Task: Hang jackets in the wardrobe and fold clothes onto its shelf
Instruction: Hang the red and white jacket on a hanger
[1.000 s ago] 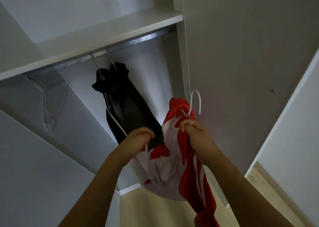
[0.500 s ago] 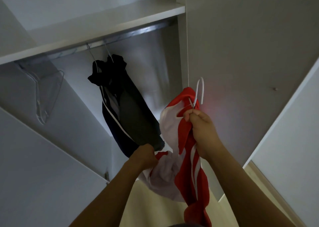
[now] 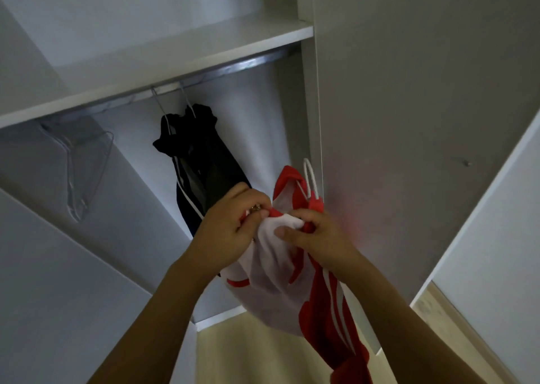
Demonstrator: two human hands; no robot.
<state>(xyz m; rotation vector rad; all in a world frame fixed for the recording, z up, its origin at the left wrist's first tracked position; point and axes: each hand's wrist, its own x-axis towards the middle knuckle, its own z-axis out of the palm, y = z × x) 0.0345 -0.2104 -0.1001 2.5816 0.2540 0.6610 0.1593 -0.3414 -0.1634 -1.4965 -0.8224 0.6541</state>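
A thin wire hanger (image 3: 79,173) hung bare from the metal rail (image 3: 233,65). Right of it hung dark jackets (image 3: 201,161). The left hand (image 3: 230,229) and right hand (image 3: 315,237) each pinched the soft red-and-white jacket (image 3: 292,281), its white hook (image 3: 309,179) upright below the rail.

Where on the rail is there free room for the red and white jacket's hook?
Free: the rail between the dark jacket and the right wall panel. A shorter gap lies between the empty hanger and the dark jacket's hooks. Crowded: mid rail, two hooks close together. Both hands grip the red and white jacket below.
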